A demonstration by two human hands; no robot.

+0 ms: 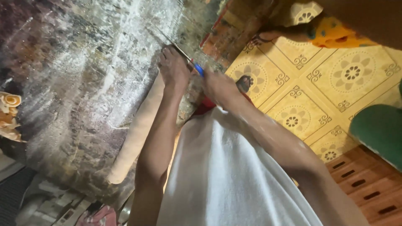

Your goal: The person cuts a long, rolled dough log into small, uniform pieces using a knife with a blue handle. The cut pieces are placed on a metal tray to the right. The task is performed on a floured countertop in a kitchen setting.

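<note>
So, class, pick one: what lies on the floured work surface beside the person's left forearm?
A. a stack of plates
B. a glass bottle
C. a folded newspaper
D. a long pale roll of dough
D: a long pale roll of dough stretches along the floured work surface, beside the left forearm that leads to the left hand.

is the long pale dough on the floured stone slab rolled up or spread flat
Rolled up: the long pale dough lies as a rounded log on the floured stone slab, its end a closed cylinder.

- I'm seeing a floured stone worktop [75, 83] carrying a long dough roll [136, 134].
- Rolled dough pieces [9, 109] are lying well left of that roll.
</note>
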